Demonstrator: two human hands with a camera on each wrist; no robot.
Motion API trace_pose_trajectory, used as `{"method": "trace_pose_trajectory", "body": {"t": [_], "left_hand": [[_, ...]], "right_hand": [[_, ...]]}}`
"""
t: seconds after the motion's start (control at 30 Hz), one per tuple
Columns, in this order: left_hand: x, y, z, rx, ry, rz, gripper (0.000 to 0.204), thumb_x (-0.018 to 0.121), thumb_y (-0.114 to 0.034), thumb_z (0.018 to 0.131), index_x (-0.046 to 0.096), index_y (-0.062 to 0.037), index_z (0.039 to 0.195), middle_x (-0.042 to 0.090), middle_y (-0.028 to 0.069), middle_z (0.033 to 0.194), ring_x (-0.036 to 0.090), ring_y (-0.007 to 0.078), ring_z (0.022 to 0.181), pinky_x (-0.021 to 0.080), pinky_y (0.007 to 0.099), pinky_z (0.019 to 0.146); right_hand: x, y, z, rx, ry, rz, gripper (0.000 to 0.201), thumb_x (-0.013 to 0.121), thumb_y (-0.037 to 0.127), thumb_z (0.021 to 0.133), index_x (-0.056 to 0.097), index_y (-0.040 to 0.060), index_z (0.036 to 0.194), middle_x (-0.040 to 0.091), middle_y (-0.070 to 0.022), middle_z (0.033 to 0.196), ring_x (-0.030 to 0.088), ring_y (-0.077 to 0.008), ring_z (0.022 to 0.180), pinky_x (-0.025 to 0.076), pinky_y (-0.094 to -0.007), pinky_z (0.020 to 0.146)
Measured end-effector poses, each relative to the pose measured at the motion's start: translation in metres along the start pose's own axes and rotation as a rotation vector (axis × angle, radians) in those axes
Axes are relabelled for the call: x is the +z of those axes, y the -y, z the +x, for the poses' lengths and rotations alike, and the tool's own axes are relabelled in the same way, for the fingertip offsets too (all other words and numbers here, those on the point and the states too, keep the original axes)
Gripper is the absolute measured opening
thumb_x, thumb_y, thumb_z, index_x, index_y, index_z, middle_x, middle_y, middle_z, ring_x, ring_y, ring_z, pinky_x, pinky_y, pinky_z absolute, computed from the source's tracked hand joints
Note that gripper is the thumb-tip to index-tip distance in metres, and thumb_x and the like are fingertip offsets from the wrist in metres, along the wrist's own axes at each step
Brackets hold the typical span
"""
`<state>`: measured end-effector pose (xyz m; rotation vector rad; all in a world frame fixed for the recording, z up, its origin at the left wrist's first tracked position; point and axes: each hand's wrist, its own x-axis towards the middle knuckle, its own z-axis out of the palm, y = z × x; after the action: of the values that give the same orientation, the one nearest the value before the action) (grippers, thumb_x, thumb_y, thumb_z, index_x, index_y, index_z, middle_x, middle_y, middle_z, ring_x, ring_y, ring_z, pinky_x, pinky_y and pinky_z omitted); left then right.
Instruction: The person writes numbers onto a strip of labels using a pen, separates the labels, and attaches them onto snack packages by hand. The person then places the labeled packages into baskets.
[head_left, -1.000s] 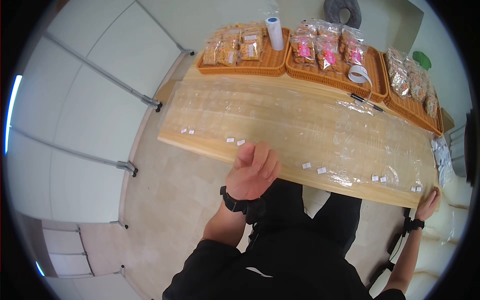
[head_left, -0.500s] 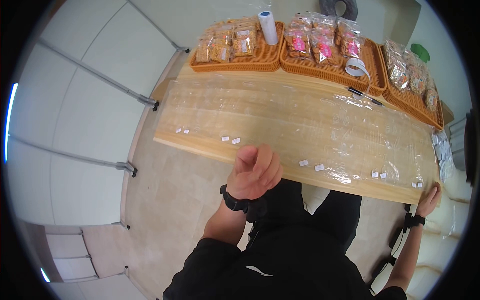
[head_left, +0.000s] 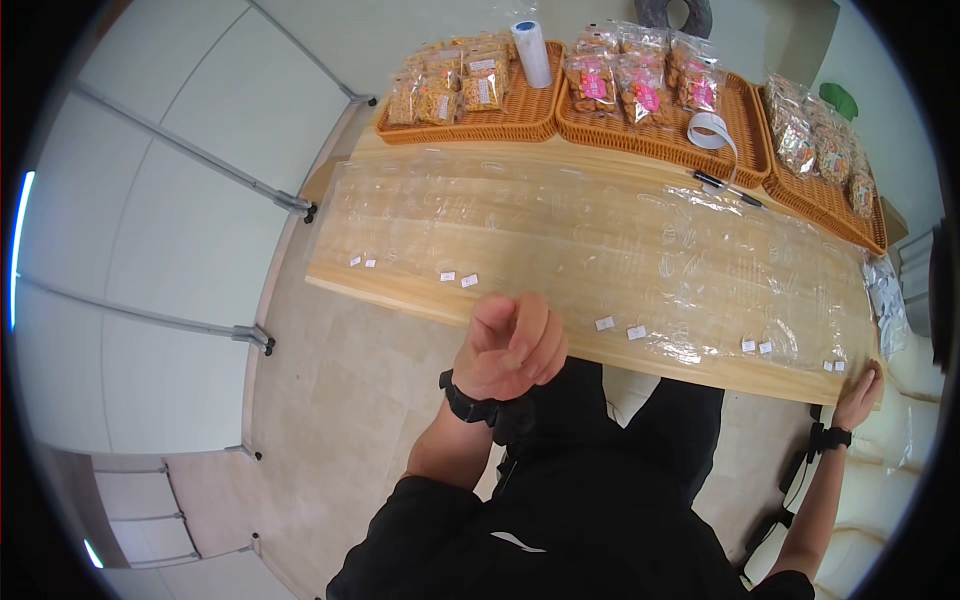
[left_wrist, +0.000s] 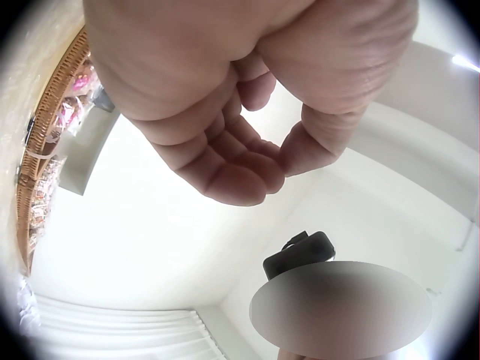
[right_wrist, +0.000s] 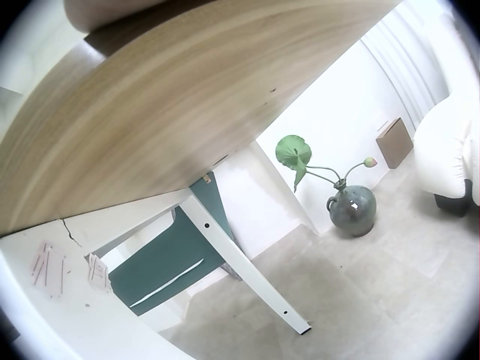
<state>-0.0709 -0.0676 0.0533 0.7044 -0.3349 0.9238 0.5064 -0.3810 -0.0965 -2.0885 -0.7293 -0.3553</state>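
A pause seems to be in hand, with the clear plastic (head_left: 560,230) laid flat on the table (head_left: 380,288). To lift it, an edge would have to be pinched. Its long way is run side to side along the table; no front can be told. By the table's near edge, the left hand (head_left: 510,350) is loosely curled, nothing seen in it. The right hand (head_left: 858,398) is rested, fingers loose, on the table's right end.

The print on the small white paper labels (head_left: 469,281) is too small to read. Top edges cut off part of the grey ring-shaped object (head_left: 650,12) in the head view and most of the right hand (right_wrist: 112,10) in the right wrist view. In the left wrist view, a blurred oval (left_wrist: 341,309) hides the person's face.
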Motion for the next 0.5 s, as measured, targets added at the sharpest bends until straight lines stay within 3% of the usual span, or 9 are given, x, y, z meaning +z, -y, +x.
{"method": "trace_pose_trajectory", "body": {"t": [0.33, 0.5], "left_hand": [[-0.0006, -0.0006, -0.0013, -0.001, 0.008, 0.003, 0.044, 0.062, 0.001, 0.093, 0.057, -0.0094, 0.135, 0.052, 0.0002, 0.088, 0.051, 0.0128, 0.072, 0.046, 0.0264, 0.059], [-0.0006, -0.0004, -0.0024, 0.001, -0.022, 0.024, 0.053, 0.066, 0.007, 0.085, 0.060, -0.0109, 0.134, 0.049, -0.0008, 0.091, 0.050, 0.0141, 0.077, 0.046, 0.0275, 0.064]], "right_hand": [[0.0002, 0.0043, -0.0006, -0.001, -0.006, -0.002, 0.043, 0.042, 0.031, 0.108, 0.056, -0.0020, 0.131, 0.061, -0.0131, 0.129, 0.056, -0.0239, 0.123, 0.039, -0.0346, 0.107], [0.0002, 0.0030, 0.0001, -0.007, -0.008, -0.010, 0.043, 0.042, 0.031, 0.108, 0.056, -0.0018, 0.131, 0.061, -0.0131, 0.129, 0.056, -0.0240, 0.122, 0.039, -0.0347, 0.107]]}}
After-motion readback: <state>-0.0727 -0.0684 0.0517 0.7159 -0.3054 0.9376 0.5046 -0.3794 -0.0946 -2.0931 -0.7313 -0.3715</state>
